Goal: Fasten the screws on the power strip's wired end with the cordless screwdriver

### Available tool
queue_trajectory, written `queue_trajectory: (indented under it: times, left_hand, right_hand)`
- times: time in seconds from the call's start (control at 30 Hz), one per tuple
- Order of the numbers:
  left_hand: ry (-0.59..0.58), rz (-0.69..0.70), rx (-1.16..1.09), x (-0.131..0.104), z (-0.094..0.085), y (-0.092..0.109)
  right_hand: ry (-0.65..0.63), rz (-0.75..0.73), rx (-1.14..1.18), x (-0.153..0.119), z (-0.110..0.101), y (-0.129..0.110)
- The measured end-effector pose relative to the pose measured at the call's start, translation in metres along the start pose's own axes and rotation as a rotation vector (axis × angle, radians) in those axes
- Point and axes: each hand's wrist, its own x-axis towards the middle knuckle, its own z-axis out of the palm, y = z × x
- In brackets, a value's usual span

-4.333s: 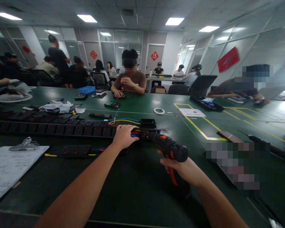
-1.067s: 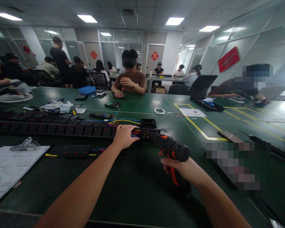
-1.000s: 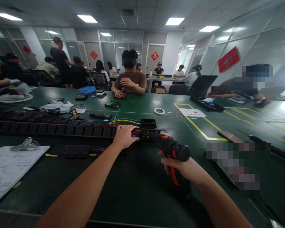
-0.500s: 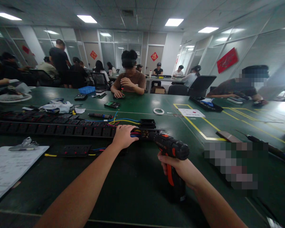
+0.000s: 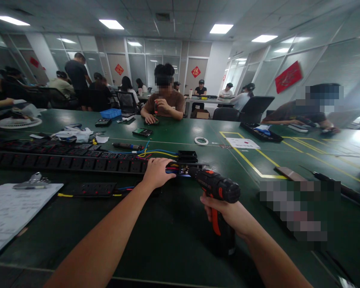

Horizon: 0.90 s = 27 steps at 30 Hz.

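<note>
My right hand (image 5: pixel 220 208) is wrapped round the grip of a black and orange cordless drill (image 5: pixel 217 186). Its nose points left at the open end of a long black power strip (image 5: pixel 78 163), where small metal parts and coloured wires (image 5: pixel 174 168) show. A bluish glow lights that end near the drill's nose; the bit's tip is hard to make out. My left hand (image 5: pixel 159 172) grips the strip just left of the drill, thumb and fingers around its body. Below the strip lies a short black socket piece (image 5: pixel 98 189) with yellow and blue wires.
A clipboard (image 5: pixel 21 212) with papers lies at left. Beyond the strip are a black screwdriver-like tool (image 5: pixel 127 146), a black plastic part (image 5: pixel 187 155), a white tape roll (image 5: pixel 201 141) and a blue basket (image 5: pixel 110 113). A co-worker (image 5: pixel 165 100) sits opposite.
A bluish light now shines on the strip's end by the drill's nose. Both hands keep nearly the same place; the whole view has shifted slightly.
</note>
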Motion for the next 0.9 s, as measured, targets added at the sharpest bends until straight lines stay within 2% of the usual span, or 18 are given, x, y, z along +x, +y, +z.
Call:
queue_trajectory:
  times: [0.9]
  left_hand:
    - [0.007, -0.005, 0.005, -0.0011, -0.0021, -0.0014]
  right_hand:
    - [-0.002, -0.029, 0.077, -0.001, 0.002, 0.0022]
